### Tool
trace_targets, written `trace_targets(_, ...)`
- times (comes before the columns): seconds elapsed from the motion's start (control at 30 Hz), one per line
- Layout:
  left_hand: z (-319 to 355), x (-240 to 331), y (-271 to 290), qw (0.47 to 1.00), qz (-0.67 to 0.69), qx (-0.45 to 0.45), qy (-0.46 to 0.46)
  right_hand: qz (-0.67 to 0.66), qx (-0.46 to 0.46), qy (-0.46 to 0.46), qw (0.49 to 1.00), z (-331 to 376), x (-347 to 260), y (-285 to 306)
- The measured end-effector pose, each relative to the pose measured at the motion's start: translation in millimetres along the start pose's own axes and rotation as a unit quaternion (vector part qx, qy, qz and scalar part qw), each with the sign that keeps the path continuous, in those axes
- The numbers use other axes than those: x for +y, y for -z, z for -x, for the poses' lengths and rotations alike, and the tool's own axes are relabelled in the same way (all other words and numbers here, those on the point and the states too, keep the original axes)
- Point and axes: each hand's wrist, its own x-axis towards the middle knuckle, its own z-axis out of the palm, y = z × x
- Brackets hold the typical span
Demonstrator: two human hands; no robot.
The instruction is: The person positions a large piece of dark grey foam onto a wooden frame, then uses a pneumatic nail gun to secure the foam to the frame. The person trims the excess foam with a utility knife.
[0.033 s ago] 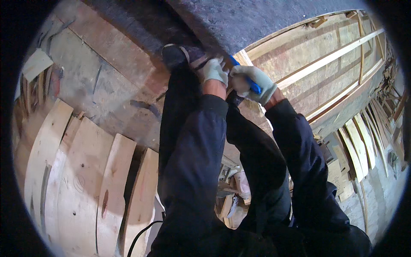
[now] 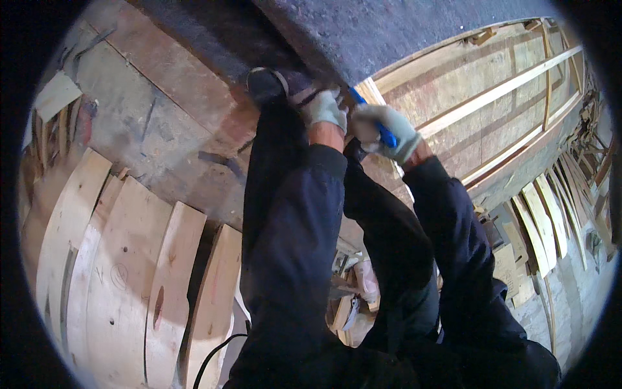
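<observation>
My right hand [image 2: 387, 128], in a white work glove, is closed around a slim blue tool [image 2: 387, 136]. Motion blurs its fingers, and the tool's kind cannot be made out. Close beside it on the left, my gloved left hand [image 2: 326, 110] has its fingers curled in; what they grip, if anything, is hidden. Both hands are at the lower corner of a blue-grey sheet [image 2: 382, 39], by the end of a pale wood strip [image 2: 374, 92]. My shoe [image 2: 265, 84] rests left of the left hand.
A wood-framed panel [image 2: 479, 104] with long battens extends to the right. Several pale planks [image 2: 129, 272] lie at lower left, with a black cable [image 2: 210, 353] near them. Offcuts [image 2: 346, 311] lie between my legs. More boards [image 2: 541, 227] lean at the far right.
My right hand has shifted very slightly, with the blue tool still in it. My left hand has moved a little too. Otherwise the scene looks the same.
</observation>
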Motion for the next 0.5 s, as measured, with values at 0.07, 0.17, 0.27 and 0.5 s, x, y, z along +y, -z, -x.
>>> trace_targets(0.07, -2.3, -1.0, 0.0, 1.0, 0.007, 0.028, -0.009, -0.081, -0.026, -0.072, 0.994, -3.3, -2.4, 0.6)
trace_targets(0.17, -15.3, -4.3, 5.1, 1.0, -0.015, 0.021, 0.003, -0.087, -0.083, -0.083, 0.989, -15.3, -14.0, 1.4)
trace_targets(0.27, -31.7, -12.8, 18.1, 0.996, 0.034, -0.083, -0.02, -0.085, -0.073, -0.076, 0.991, -21.5, -17.8, -1.3)
trace_targets(0.5, -78.8, -24.8, 48.5, 0.999, -0.031, 0.014, -0.003, -0.083, 0.003, -0.109, 0.991, -11.0, -27.1, -9.0)
